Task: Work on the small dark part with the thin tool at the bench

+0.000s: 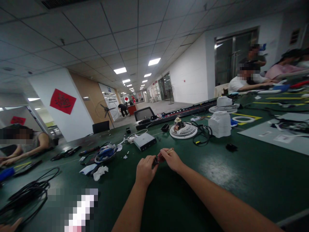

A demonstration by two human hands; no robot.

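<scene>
At frame centre, the left hand [145,170] and right hand [172,159] meet, pinching a small black part [155,161]; above right, a white round plastic fan grille [183,131] lies detached.

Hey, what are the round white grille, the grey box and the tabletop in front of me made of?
Round white grille: likely moulded plastic, matte white with thin radial ribs.
Grey box: sheet metal or plastic, I cannot tell which; flat pale-grey top, dark front face.
Tabletop: looks like a green rubbery mat with a dull sheen.
</scene>
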